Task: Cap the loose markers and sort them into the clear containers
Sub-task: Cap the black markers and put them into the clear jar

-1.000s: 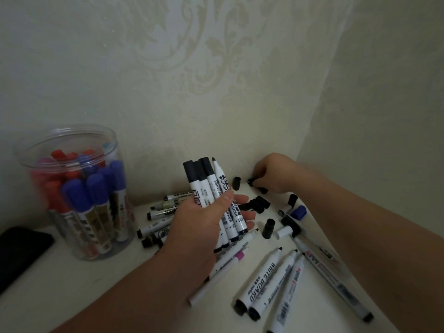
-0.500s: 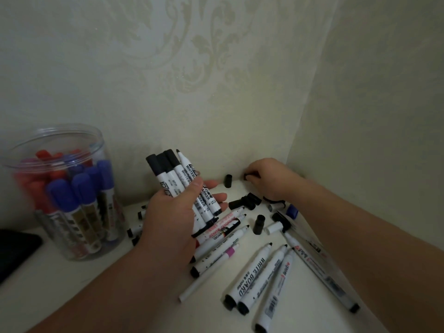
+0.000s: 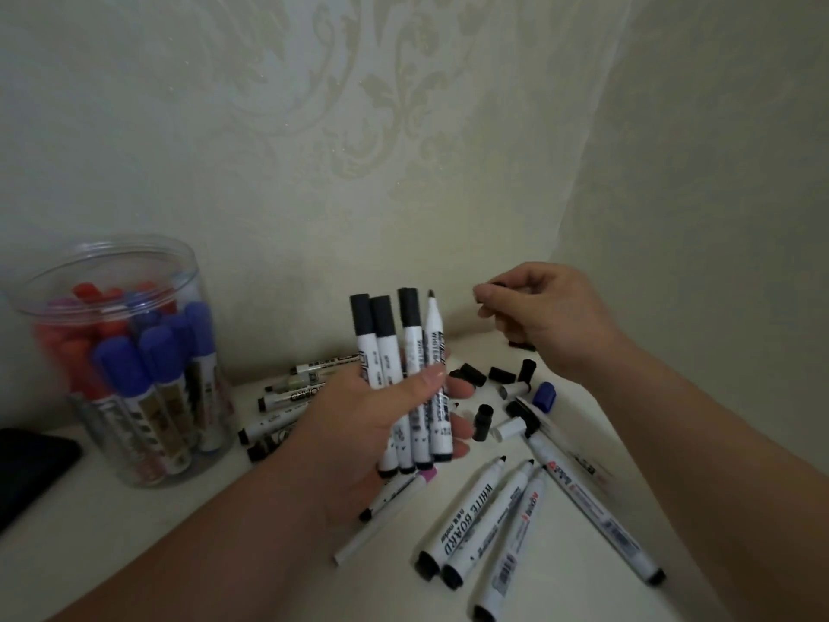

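Observation:
My left hand grips an upright bundle of white markers; three carry black caps and the rightmost one has its tip bare. My right hand is raised above the table's back corner and pinches a small black cap between thumb and fingers, to the right of the bare tip. Several uncapped markers lie on the table below my hands. Loose black caps and one blue cap are scattered behind them. A clear container at the left holds red and blue capped markers.
More markers lie between the container and my left hand. A dark flat object sits at the left edge of the pale table. Patterned walls meet in a corner right behind the caps.
My right hand has lifted off the table from the back corner with a black cap pinched in it. The left hand has raised the bundle and turned it more upright.

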`<state>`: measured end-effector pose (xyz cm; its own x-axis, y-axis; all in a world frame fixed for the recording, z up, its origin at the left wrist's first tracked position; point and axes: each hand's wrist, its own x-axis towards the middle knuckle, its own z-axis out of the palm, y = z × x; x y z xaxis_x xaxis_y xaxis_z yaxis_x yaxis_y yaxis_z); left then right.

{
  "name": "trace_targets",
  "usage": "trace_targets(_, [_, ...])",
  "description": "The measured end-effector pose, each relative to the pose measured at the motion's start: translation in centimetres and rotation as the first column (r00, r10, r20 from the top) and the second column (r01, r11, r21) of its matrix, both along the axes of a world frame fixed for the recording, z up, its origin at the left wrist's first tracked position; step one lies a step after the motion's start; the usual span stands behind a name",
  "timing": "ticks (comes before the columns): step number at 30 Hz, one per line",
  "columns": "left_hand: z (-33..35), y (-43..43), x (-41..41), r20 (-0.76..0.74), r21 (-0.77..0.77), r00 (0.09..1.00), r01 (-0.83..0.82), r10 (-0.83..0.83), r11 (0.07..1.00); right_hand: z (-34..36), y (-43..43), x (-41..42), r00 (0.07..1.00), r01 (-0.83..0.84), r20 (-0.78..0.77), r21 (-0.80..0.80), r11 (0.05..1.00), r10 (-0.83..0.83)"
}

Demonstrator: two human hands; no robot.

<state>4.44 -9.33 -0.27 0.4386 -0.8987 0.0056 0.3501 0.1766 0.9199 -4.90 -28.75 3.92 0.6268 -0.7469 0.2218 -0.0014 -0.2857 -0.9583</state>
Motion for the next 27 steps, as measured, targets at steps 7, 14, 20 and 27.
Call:
trace_targets(7, [-0.1, 0.3, -0.7, 0.116, 0.043, 0.981, 0.153, -0.157, 0.987, 0.5, 3.5, -6.0, 0.974, -0.118, 0.219, 0.247, 0.962, 0.063])
trace_targets(14, [0.3, 0.8, -1.5, 0.208, 0.092, 0.959, 0.176, -0.192, 0.98, -0.1, 4.9, -7.3, 0.962, -0.03, 0.271, 0.239, 0.971, -0.037])
trace_targets(20, [0.5, 0.9, -1.7, 0.261, 0.13, 0.928, 0.239, -0.266, 0.962, -0.2, 5.5, -6.8, 0.911, -0.121, 0.412, 0.33, 0.936, -0.028])
trace_targets(27, [0.2, 0.9, -1.7, 0.278, 0.157, 0.909, 0.274, -0.309, 0.949, -0.3, 5.7, -6.9, 0.923, -0.141, 0.384, 0.287, 0.948, 0.021])
